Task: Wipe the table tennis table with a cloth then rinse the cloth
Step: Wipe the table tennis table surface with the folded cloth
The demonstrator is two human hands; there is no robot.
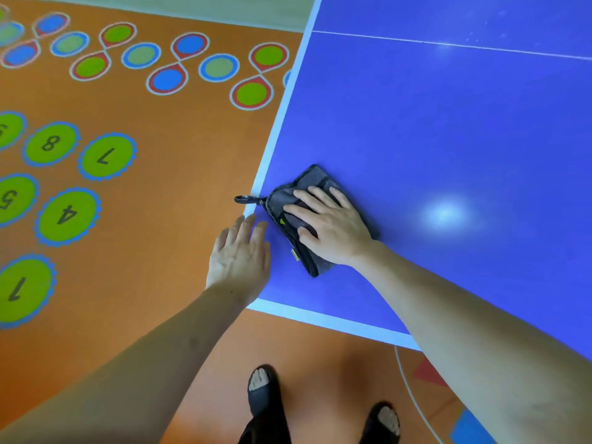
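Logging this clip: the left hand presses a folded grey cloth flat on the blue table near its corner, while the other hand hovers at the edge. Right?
Not quite: in the head view the right hand presses the folded grey cloth on the blue table; the left hand is at the edge.

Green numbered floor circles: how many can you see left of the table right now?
6, all on the orange floor: 7, 8, 4, 1, 5 cut by the frame edge, and another mostly cropped. More may lie outside view.
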